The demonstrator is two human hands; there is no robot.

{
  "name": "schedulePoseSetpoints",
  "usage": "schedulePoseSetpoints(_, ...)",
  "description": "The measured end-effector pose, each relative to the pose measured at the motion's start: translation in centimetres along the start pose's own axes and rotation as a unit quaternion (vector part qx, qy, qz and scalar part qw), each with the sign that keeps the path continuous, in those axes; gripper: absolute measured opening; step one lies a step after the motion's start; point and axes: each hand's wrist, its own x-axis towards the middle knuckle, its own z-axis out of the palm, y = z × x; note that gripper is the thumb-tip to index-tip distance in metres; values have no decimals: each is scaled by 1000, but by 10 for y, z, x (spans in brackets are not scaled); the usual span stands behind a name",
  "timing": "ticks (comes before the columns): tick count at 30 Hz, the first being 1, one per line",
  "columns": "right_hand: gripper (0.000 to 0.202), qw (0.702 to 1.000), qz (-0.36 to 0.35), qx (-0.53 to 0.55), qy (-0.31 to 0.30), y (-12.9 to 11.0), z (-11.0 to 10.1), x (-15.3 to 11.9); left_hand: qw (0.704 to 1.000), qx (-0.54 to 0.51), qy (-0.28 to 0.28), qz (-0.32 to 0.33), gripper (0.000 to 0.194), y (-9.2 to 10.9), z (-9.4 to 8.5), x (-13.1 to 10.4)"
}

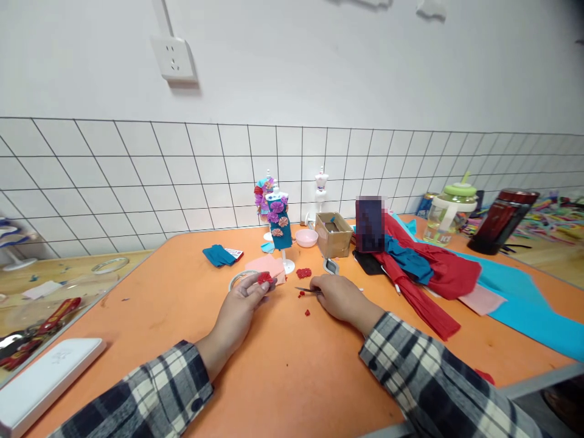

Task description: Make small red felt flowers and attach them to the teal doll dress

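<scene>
A small red paper flower [264, 278] is pinched between the thumb and fingers of my left hand [241, 304]. My right hand [342, 298] is closed around a thin metal tool, perhaps scissors or tweezers [306, 289], whose tip points left, low over the table. Another red paper piece [303, 273] lies between the hands, with small red scraps [307, 312] nearer to me. Behind them stands a small mannequin [279, 222] in blue with purple and pink flowers. Pink paper [267, 265] lies behind my left hand.
An orange table [292, 377] carries a cardboard box [334, 236], a pink bowl [306, 238], a dark-screened device [370, 225], red cloth or crepe paper [449, 274], a green-lidded jug [449, 213], a dark red bottle [502, 222] and a white power bank [50, 380].
</scene>
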Motion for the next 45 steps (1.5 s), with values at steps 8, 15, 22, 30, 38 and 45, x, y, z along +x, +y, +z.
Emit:
schedulePoseSetpoints(8,19,918,13,397,11,-9,9,7,999,-24,-16,-14,40,-4,2,0)
schedulePoseSetpoints(15,32,826,10,564,8,-34,5,2,992,86,-87,-32,57,0,12,-12)
schedulePoseSetpoints(22,29,821,-11,571,7,-44,9,-1,976,162,-137,-42,62,-3,17,-14)
schedulePoseSetpoints(30,11,916,-41,398,32,-36,8,-1,939,294,-172,35,28,-6,13,-16)
schedulePoseSetpoints(38,9,929,-72,362,24,-36,4,-4,953,255,-164,21,22,-2,15,-13)
schedulePoseSetpoints(45,9,916,-51,397,36,-35,1,-4,955,255,-152,6,23,0,15,-16)
